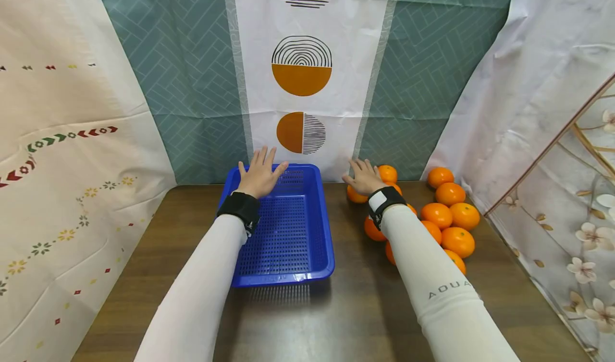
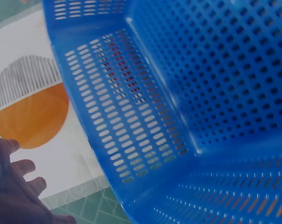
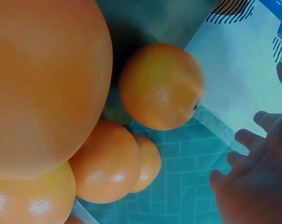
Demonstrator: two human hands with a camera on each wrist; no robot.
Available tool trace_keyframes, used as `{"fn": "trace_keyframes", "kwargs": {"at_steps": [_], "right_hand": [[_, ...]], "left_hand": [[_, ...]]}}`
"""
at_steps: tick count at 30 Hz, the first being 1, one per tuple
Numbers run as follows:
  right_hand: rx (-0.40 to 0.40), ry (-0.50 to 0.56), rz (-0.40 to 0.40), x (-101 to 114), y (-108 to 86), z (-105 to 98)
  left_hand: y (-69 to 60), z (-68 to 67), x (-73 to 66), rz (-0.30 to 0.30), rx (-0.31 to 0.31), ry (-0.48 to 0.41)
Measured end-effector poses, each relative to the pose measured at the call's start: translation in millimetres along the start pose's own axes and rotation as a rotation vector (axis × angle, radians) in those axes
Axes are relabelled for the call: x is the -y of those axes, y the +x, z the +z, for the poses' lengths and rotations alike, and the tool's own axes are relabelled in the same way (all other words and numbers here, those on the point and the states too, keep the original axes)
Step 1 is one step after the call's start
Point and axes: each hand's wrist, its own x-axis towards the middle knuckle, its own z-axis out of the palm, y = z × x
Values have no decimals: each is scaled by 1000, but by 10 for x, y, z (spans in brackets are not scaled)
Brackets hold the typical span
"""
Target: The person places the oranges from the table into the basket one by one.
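- Counter (image 1: 355, 319): brown wood grain; light glare at the near middle; shadow with a perforation pattern just in front of the basket.
- Back: hanging cloth (image 1: 423, 57), green side panels, white centre strip with brown half-circles and black lines; meets the counter's far edge.
- Sides: cream patterned cloth (image 1: 72, 164) on the left; white floral cloth (image 1: 552, 186) on the right.
- Blue basket (image 1: 283, 239): left of centre on the counter, far end near the back cloth.
- Oranges (image 1: 458, 242): loose cluster on the counter's right; right forearm partly hides them.
- Left grip (image 1: 259, 179): released, fingers spread; over the basket's far end.
- Right grip (image 1: 366, 180): released, fingers extended; beside the farthest oranges, apart from them in the right-wrist view.
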Motion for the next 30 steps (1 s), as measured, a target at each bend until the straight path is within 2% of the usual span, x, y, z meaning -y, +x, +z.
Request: {"fn": "trace_keyframes", "kwargs": {"at_steps": [6,13,18,23,27,30], "right_hand": [[53,28,-31,-21,-32,-12],[127,73,-34,-59,-101,-64],[146,77,-8,-7,-161,-128],[156,84,-7,-3,-193,-191],[149,67,1,-36,-172,-163],[140,63,-4,-45,-96,-67]], "left_hand": [[-82,-36,16,-8,20,-107],[-206,-185,107,-10,28,-232],[-257,-294,205,-8,25,-265],[-296,-441,239,7,26,-298],[-357,-554,282,26,26,-314],[-472,-622,415,32,28,-318]]}}
